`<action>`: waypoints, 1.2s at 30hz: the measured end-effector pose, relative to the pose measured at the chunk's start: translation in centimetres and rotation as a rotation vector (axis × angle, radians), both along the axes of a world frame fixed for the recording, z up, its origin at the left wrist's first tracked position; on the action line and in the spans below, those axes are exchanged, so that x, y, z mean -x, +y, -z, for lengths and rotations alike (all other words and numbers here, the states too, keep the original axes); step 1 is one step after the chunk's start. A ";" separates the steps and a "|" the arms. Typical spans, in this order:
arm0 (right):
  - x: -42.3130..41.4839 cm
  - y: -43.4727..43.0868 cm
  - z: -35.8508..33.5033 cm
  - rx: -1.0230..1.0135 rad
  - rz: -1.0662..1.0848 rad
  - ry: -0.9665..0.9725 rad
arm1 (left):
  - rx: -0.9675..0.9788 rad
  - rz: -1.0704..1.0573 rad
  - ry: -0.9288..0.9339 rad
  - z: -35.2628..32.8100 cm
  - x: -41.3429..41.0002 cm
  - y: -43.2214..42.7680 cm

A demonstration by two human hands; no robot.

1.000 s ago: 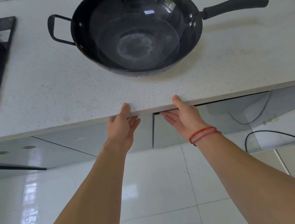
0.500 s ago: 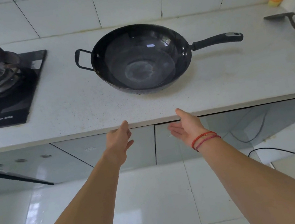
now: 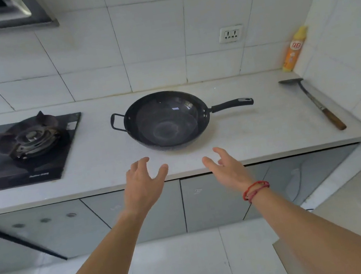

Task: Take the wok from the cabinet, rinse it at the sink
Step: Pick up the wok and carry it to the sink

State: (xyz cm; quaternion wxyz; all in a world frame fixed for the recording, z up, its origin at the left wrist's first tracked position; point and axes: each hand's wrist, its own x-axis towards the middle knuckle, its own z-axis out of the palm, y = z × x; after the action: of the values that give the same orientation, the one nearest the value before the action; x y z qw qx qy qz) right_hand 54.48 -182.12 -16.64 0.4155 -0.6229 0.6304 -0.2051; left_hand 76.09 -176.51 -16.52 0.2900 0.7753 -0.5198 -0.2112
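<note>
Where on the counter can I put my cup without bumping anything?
The widest bare patch of the white stone counter lies between the long handle of the round black wok and the metal spatula with a wooden handle. A narrower gap sits between the black glass gas stove and the wok's loop handle. The left end is crowded: the stove fills it.

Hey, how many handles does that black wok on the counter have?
2. A small loop handle is on the left side of the wok, toward the stove. A long straight handle is on its right, pointing toward the spatula.
</note>
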 end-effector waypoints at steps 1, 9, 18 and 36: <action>0.4 0.4 -0.9 0.040 -0.020 0.058 | 0.013 0.015 -0.063 -0.8 0.3 0.6; 3.5 4.2 -5.2 0.416 -0.133 0.595 | 0.016 0.163 -0.563 -4.3 0.2 5.3; 6.0 3.9 -7.0 0.492 -0.172 0.684 | 0.011 0.117 -0.656 -5.9 0.7 6.8; 5.1 -7.6 -4.2 0.332 -0.150 0.727 | -0.074 0.008 -0.652 -3.4 -6.6 -2.3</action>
State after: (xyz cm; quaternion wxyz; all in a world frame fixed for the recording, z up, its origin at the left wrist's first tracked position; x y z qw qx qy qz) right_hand 49.38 -189.70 -12.43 0.0731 -0.7577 0.6473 -0.0393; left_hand 82.68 -178.77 -13.17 0.0790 0.8100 -0.5804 0.0285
